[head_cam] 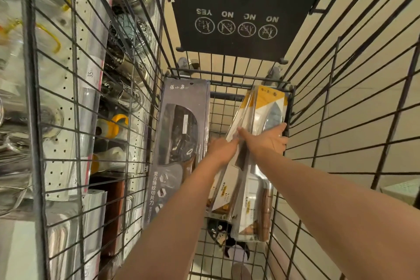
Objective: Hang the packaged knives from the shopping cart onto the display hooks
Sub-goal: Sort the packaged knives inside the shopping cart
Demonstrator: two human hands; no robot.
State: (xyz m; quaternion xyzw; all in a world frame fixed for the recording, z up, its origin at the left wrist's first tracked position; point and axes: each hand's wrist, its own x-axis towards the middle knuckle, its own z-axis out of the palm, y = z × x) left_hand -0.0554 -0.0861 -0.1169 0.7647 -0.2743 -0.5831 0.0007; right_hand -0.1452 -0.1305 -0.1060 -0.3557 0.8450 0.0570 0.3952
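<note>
Both hands deep in wire shopping cart (341,88), left hand (223,149) and right hand (267,140) gripping yellow-topped packaged knives (252,166), grey knife pack (181,143) alongside

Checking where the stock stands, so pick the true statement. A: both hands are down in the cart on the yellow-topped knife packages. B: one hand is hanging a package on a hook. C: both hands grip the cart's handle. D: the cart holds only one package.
A: the left hand and right hand both reach into the shopping cart and lie on the yellow-topped knife packages, beside the grey cleaver package.
</note>
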